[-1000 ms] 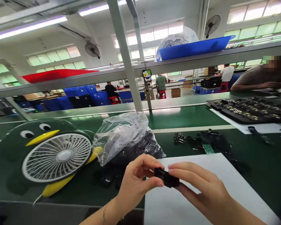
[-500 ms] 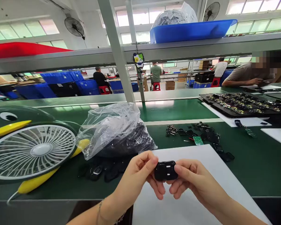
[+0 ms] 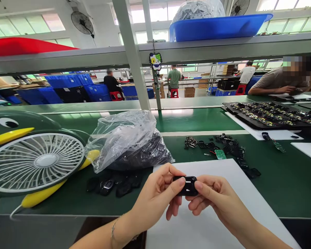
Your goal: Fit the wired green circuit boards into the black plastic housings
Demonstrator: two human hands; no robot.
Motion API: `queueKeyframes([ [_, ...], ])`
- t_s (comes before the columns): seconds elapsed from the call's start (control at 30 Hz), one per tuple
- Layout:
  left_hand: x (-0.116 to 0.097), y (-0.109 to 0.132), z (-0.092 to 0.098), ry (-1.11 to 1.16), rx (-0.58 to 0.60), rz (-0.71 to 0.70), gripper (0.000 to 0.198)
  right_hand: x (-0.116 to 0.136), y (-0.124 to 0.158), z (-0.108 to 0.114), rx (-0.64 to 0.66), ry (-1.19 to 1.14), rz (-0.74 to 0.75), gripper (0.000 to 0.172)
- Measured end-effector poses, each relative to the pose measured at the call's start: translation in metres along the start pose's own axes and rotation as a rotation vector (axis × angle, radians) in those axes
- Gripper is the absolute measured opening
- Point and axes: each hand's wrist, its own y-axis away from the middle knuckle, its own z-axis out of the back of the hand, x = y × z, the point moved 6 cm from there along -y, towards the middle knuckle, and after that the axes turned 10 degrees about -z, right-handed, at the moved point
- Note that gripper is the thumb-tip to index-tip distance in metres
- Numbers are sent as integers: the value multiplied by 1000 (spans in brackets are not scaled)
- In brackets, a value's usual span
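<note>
A small glossy black plastic housing [image 3: 189, 188] with two slots, rounded at its corners, is held between both hands above a white board [image 3: 197, 224]. My left hand [image 3: 162, 190] pinches its left end, the thumb lying across the front face. At the right end, my right hand [image 3: 212, 193] grips it between thumb and fingers. Whatever lies behind the housing is hidden by the fingers. Left of my hands, several loose black plastic parts [image 3: 107, 186] lie on the green table beside a clear plastic bag [image 3: 134, 145] full of black pieces.
A fan shaped like a bird [image 3: 45, 160] stands at the left. Small metal parts [image 3: 190, 142], a green circuit board [image 3: 220, 154] and black pieces lie beyond the white board. A black tray of assemblies [image 3: 272, 114] is at the right, near a co-worker [image 3: 277, 81].
My left hand has shifted right along the housing, and its thumb now covers more of the front face. My right hand keeps its grip. The camera view has tilted slightly.
</note>
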Motion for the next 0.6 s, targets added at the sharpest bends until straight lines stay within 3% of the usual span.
queueKeyframes([
  [0.33,-7,10,-5,110,41,101,36,0,7,-7,61,-62,-47,32],
  [0.6,-11,15,-4,150,89,125,29,1,11,-13,38,-39,-61,33],
])
